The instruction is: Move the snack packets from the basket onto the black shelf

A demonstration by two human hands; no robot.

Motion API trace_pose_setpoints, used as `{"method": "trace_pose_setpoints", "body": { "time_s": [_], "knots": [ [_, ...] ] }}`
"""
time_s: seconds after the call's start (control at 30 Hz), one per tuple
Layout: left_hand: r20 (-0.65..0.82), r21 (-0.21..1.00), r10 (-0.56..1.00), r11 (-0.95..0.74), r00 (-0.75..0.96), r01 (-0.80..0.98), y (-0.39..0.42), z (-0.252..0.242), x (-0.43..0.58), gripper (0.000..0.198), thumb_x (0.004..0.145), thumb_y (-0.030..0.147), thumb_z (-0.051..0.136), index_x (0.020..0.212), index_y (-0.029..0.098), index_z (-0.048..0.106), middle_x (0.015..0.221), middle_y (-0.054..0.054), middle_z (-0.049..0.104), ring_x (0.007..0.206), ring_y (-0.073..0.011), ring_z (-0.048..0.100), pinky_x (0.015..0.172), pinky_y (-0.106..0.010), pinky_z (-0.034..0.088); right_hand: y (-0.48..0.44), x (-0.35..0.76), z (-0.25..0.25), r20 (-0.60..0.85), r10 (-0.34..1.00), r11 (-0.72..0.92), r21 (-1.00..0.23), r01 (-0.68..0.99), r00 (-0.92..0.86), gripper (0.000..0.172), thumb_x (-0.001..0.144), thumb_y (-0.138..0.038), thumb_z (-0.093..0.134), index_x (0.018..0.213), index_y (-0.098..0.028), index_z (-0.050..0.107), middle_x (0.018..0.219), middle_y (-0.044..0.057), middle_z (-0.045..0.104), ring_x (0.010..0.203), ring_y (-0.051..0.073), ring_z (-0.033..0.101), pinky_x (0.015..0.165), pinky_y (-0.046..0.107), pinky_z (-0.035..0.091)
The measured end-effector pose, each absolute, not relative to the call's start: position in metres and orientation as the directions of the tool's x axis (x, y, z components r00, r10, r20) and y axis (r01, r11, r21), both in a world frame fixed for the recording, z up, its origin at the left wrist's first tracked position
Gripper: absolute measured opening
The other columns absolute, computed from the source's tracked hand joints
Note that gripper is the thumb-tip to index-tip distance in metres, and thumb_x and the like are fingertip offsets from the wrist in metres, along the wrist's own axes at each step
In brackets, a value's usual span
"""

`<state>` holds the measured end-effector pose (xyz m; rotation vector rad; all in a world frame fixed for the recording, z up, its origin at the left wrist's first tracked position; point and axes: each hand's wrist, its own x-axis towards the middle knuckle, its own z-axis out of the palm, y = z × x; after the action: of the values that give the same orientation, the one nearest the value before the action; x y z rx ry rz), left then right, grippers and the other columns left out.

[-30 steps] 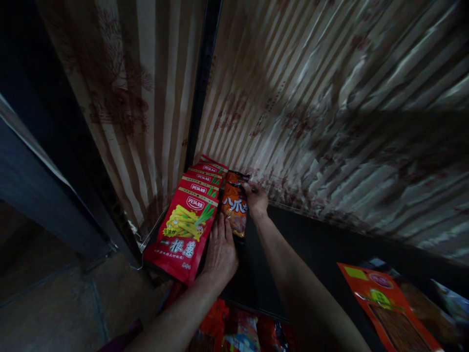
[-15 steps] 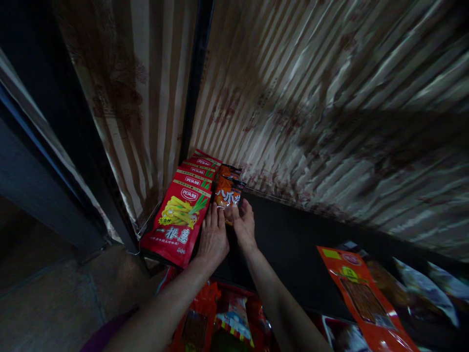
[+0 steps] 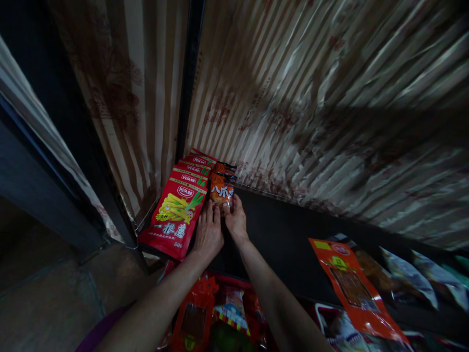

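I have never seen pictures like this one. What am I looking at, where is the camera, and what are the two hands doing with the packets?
There is no machine here. A person wears one camera on the head, and it looks forward and down, so the two bare arms reach into the picture from below.

The left hand lies flat beside a row of red snack packets that lean in the corner of a dark shelf. The right hand touches the lower end of a small orange packet that stands just right of the red row; whether it grips it is hard to tell. Behind them is a striped wall covering.

Further right, a flat orange packet lies at the front of the shelf. Lower down, between the arms, more packets are visible in dim light.
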<state>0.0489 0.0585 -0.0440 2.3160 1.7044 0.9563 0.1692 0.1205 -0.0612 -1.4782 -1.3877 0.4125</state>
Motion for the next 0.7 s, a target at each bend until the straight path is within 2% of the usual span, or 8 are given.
{"method": "trace_pose_setpoints", "body": {
  "time_s": [0.13,0.23,0.33,0.43,0.53,0.6,0.7],
  "knots": [
    [0.422,0.466,0.884,-0.402,0.201,0.788,0.06,-0.047,0.047,0.067,0.072,0.009,0.052,0.137,0.003,0.037,0.149,-0.027,0.029,0.137,-0.0367,0.032,0.106,-0.051,0.035,0.102,0.164,-0.055,0.414,0.858,0.169,-0.787,0.594,0.304,0.059,0.082,-0.04,0.055,0.135,-0.016,0.043,0.13,0.015,0.054,0.118,0.025,0.053,0.099,0.047,0.044],
    [0.454,0.488,0.868,-0.43,0.2,0.76,0.062,-0.049,0.044,0.063,0.075,0.011,0.052,0.136,0.006,0.038,0.15,-0.025,0.029,0.139,-0.036,0.027,0.107,-0.053,0.033,0.07,0.158,-0.041,0.473,0.82,0.177,-0.746,0.642,0.323,0.054,0.084,-0.037,0.053,0.133,-0.016,0.044,0.132,0.017,0.05,0.12,0.025,0.05,0.098,0.046,0.045],
    [0.53,0.464,0.811,-0.521,0.247,0.717,0.063,-0.047,0.041,0.055,0.08,0.01,0.046,0.135,0.009,0.041,0.149,-0.021,0.033,0.14,-0.0315,0.026,0.108,-0.051,0.033,0.015,0.15,-0.026,0.57,0.758,0.256,-0.707,0.659,0.318,0.046,0.089,-0.03,0.047,0.134,-0.02,0.043,0.134,0.013,0.048,0.121,0.022,0.05,0.098,0.044,0.045],
    [0.602,0.424,0.738,-0.619,0.306,0.66,0.059,-0.044,0.038,0.046,0.083,0.008,0.042,0.128,0.009,0.05,0.144,-0.018,0.041,0.137,-0.0276,0.034,0.109,-0.045,0.035,-0.058,0.142,-0.035,0.596,0.737,0.255,-0.681,0.686,0.318,0.037,0.09,-0.023,0.046,0.127,-0.023,0.048,0.126,0.01,0.053,0.119,0.021,0.051,0.097,0.043,0.046],
    [0.66,0.39,0.667,-0.698,0.345,0.6,0.041,-0.04,0.037,0.034,0.084,0.009,0.041,0.112,0.008,0.061,0.135,-0.017,0.051,0.128,-0.0261,0.044,0.106,-0.042,0.04,-0.13,0.138,-0.083,0.472,0.834,0.163,-0.703,0.692,0.284,0.028,0.088,-0.022,0.047,0.114,-0.022,0.058,0.11,0.009,0.063,0.108,0.021,0.058,0.093,0.042,0.047],
    [0.681,0.365,0.6,-0.775,0.419,0.516,0.02,-0.041,0.038,0.03,0.086,0.009,0.04,0.105,0.011,0.064,0.125,-0.014,0.059,0.118,-0.0232,0.052,0.1,-0.04,0.046,-0.169,0.139,-0.129,0.269,0.918,0.025,-0.774,0.632,0.293,0.026,0.086,-0.024,0.045,0.106,-0.021,0.062,0.104,0.01,0.065,0.101,0.022,0.061,0.088,0.04,0.05],
    [0.627,0.337,0.483,-0.875,0.61,0.347,-0.02,-0.047,0.043,0.028,0.089,0.012,0.039,0.102,0.014,0.064,0.113,-0.011,0.065,0.107,-0.0197,0.058,0.094,-0.037,0.05,-0.206,0.145,-0.187,-0.027,0.921,-0.25,-0.806,0.537,0.389,0.028,0.077,-0.031,0.049,0.093,-0.016,0.067,0.092,0.013,0.068,0.079,0.024,0.065,0.068,0.036,0.054]
  ]
}}
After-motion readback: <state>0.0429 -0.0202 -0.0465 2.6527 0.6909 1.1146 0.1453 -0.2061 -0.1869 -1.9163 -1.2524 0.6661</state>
